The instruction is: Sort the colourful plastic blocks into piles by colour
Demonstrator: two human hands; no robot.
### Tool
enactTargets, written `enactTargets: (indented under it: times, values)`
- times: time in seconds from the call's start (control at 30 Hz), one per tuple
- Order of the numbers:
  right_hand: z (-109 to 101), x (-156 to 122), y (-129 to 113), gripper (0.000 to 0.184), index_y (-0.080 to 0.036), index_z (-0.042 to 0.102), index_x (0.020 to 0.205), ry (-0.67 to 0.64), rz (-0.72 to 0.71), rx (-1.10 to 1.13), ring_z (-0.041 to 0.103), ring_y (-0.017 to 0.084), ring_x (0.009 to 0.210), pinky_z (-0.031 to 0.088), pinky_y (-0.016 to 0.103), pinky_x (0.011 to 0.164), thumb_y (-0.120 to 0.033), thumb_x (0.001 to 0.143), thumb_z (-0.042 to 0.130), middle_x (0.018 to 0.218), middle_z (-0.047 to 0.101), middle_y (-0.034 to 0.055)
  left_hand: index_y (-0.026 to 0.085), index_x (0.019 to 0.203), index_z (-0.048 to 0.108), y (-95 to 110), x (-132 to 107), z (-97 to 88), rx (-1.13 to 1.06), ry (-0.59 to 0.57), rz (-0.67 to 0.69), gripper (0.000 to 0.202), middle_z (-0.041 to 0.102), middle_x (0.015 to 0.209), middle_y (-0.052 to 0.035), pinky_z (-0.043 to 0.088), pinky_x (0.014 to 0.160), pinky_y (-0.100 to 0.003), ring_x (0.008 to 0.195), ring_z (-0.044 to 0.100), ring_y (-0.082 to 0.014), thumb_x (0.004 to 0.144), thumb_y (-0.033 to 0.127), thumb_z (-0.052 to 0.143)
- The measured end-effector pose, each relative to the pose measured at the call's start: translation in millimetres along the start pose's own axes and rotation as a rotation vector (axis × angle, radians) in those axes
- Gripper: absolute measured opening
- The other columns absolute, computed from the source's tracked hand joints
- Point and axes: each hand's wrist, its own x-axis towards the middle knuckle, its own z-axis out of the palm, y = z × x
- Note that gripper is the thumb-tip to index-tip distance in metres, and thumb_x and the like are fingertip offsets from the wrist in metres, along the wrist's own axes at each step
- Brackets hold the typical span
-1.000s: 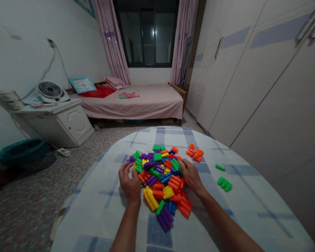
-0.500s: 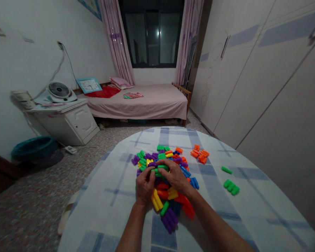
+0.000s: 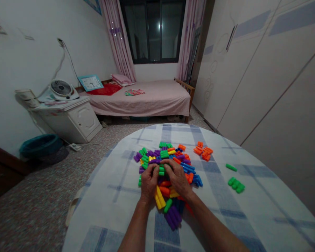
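Over the middle of the heap of bright bullet-shaped plastic blocks [image 3: 157,154], we are pinching a short green plastic block [image 3: 161,170] between our left hand [image 3: 148,182] and right hand [image 3: 177,176], the fingers of both curling closed on it. The heap is lying on a round table in a blue-checked white cloth [image 3: 115,206]. Right of the heap, a small cluster of orange blocks [image 3: 204,153] and some loose green blocks [image 3: 236,185] are sitting well apart from it. Our knuckles are hiding the heap's centre. A second ago our hands were flanking the heap; now they are meeting.
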Motion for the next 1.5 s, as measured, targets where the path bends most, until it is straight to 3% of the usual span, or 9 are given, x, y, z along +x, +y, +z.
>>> enactTargets:
  times: [0.13,0.3,0.43,0.6,0.93,1.07,1.2,1.37,1.5]
  values:
    - [-5,2,1,0.023,-0.022,0.064,0.094,0.039,-0.055,-0.052,0.058,0.018,0.091,0.044,0.031,0.084,-0.025,0.087,0.042,0.093,0.064,0.0034,0.018,0.083,0.062,0,1,-3.4,-0.018,0.021,0.01,0.023,0.062,0.078,-0.0004,0.046,0.07,-0.023,0.074,0.057,-0.0127,0.086,0.037,0.049]
    - [-51,19,2,0.03,-0.018,0.064,0.096,0.342,0.074,-0.123,0.055,0.015,0.071,0.044,0.029,0.069,-0.033,0.087,0.04,0.083,0.063,0.0031,0.017,0.078,0.059,-6,8,-14.3,-0.131,0.26,-0.071,0.025,0.057,0.07,0.0018,0.046,0.063,-0.02,0.065,0.053,-0.01,0.084,0.04,0.052]
    - [-63,20,-8,0.03,-0.017,0.066,0.097,0.103,0.095,-0.117,0.056,0.014,0.068,0.045,0.027,0.064,-0.033,0.085,0.044,0.078,0.063,0.0024,0.017,0.084,0.063,-8,9,-10.9,-0.185,0.208,-0.067,0.024,0.063,0.081,-0.0016,0.049,0.069,-0.022,0.075,0.059,-0.012,0.08,0.039,0.058]
    - [-35,9,-14,0.036,-0.021,0.063,0.114,-0.182,0.061,-0.087,0.06,0.019,0.096,0.047,0.033,0.083,-0.023,0.08,0.051,0.109,0.066,0.0051,0.016,0.086,0.062,-5,7,-4.9,-0.263,0.177,-0.106,0.026,0.065,0.077,-0.0003,0.051,0.066,-0.023,0.07,0.062,-0.0122,0.071,0.037,0.068]
    - [-24,2,-18,0.022,-0.019,0.066,0.094,-0.093,0.116,-0.142,0.061,0.015,0.083,0.046,0.027,0.077,-0.02,0.077,0.054,0.089,0.068,0.0018,0.016,0.084,0.068,-8,5,-5.0,-0.216,0.043,-0.097,0.026,0.069,0.081,-0.0032,0.053,0.067,-0.026,0.073,0.063,-0.0154,0.069,0.037,0.07]
    - [-64,1,-14,0.022,-0.019,0.066,0.09,0.069,0.167,-0.199,0.061,0.015,0.079,0.045,0.026,0.073,-0.025,0.077,0.05,0.084,0.068,0.001,0.017,0.083,0.066,-13,9,-13.5,0.045,0.28,0.15,0.022,0.065,0.083,-0.0027,0.049,0.079,-0.029,0.08,0.06,-0.0147,0.082,0.035,0.055]
    - [-137,-15,17,0.031,-0.018,0.066,0.092,0.296,0.268,-0.446,0.062,0.018,0.077,0.046,0.03,0.073,-0.036,0.077,0.045,0.087,0.069,0.0042,0.017,0.097,0.063,-21,15,-22.0,0.285,0.585,0.212,0.025,0.06,0.1,-0.0071,0.045,0.089,-0.035,0.099,0.056,-0.0189,0.085,0.032,0.048]
    - [-212,-50,70,0.038,-0.019,0.069,0.09,0.464,0.412,-0.781,0.063,0.02,0.073,0.045,0.031,0.067,-0.042,0.077,0.041,0.085,0.07,0.0074,0.015,0.116,0.054,-33,20,-24.4,0.446,0.613,0.077,0.038,0.051,0.121,-0.0149,0.033,0.105,-0.044,0.121,0.044,-0.0263,0.084,0.034,0.046]
    - [-230,-68,99,0.044,-0.018,0.069,0.089,0.469,0.487,-0.85,0.062,0.022,0.07,0.044,0.033,0.063,-0.047,0.078,0.037,0.081,0.069,0.0092,0.015,0.117,0.053,-36,21,-25.0,0.394,0.58,-0.015,0.04,0.051,0.124,-0.0155,0.035,0.104,-0.042,0.121,0.045,-0.0256,0.085,0.037,0.043]
